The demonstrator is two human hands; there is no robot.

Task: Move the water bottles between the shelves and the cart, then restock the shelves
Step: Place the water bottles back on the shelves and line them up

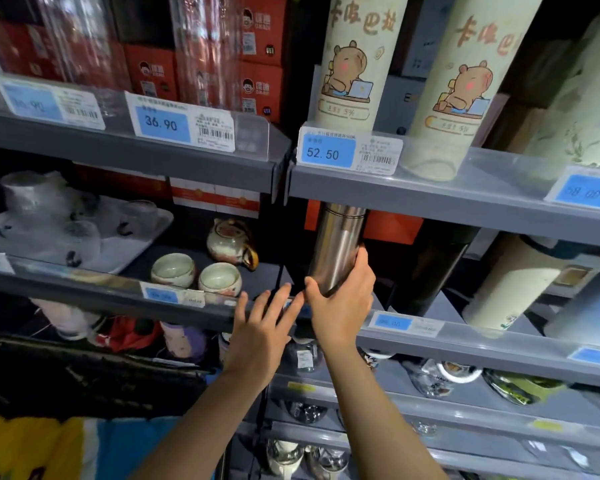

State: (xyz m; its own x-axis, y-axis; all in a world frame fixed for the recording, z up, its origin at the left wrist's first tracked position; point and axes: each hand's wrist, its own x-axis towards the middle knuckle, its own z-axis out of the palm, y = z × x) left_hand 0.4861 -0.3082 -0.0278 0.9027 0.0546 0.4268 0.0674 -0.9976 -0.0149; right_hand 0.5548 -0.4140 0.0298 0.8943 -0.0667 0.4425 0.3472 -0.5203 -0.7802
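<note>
Being gripped by the right hand (342, 306): a tall cylindrical stainless-steel water bottle (336, 247).
The left hand (260, 327) is being held open beside it, fingers straight.

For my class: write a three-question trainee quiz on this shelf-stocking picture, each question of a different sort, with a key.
1. True or false: the right hand grips the steel bottle.
2. The left hand is: A) holding a cup; B) open, fingers straight; C) out of view.
3. Fill in: the price tag under the bear-print bottle reads ____.

Key: 1 true; 2 B; 3 52.50
</note>
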